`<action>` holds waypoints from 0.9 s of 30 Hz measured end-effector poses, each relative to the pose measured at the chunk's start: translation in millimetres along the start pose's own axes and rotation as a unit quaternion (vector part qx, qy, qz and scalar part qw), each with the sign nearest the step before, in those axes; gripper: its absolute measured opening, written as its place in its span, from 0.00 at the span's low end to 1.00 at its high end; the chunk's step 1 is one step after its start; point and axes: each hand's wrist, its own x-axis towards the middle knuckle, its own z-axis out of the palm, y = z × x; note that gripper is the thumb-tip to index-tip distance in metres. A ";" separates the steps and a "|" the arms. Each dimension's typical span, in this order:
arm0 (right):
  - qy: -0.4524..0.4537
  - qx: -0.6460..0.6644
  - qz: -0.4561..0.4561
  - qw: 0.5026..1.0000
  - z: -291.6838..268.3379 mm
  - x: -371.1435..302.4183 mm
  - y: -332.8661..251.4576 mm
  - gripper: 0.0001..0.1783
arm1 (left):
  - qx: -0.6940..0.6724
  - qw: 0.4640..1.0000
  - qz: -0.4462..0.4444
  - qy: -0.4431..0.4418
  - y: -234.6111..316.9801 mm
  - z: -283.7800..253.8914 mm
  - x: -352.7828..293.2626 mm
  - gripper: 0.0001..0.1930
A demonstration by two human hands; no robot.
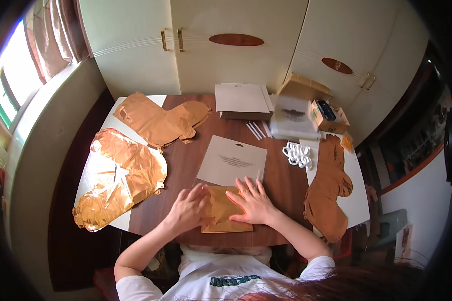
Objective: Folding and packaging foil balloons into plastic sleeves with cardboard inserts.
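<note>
At the near edge of the wood-brown table (pixel 281 205), in the head view, lies a folded gold foil balloon (pixel 223 220), directly before the person and just below a pale grey header card (pixel 230 161) which has a hanging slot. It is folded to a flat, nearly rectangular packet, matte orange-gold, with soft creases over its upper surface and a rather straight lower border. The right hand (pixel 251 203) lies on its right part with the fingers spread wide, pressing or resting, and grasps nothing. The left hand (pixel 187 208) is at its left border with loosely bent fingers; I cannot tell whether these fingers pinch the foil or only touch it, because their tips are partly hidden. The two hands also cover both sides of the packet, so its full outline and any layers beneath are not visible. On the left, a flat gold foil balloon (pixel 120 175) shines so strongly that some of its surface is lost in glare. Small printing on the card is too faint to make out. Near the right side, white ribbon rolls (pixel 297 154) lie close together, so their exact number is difficult to count. The dark object (pixel 325 109) in a small cardboard box (pixel 331 124) is also unclear.
</note>
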 end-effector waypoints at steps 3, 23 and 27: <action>0.026 -0.016 -0.012 0.999 -2.6 1.7 1.2 0.40 | -0.076 0.996 0.047 -0.009 24.9 -9.1 -4.0 0.40; 0.193 -0.058 -0.027 0.979 -0.5 35.8 11.5 0.07 | -0.028 0.994 0.099 0.019 26.2 0.9 1.4 0.30; 0.227 -0.038 -0.040 0.972 0.0 37.9 8.5 0.07 | 0.009 0.994 0.099 0.051 21.7 0.8 7.1 0.28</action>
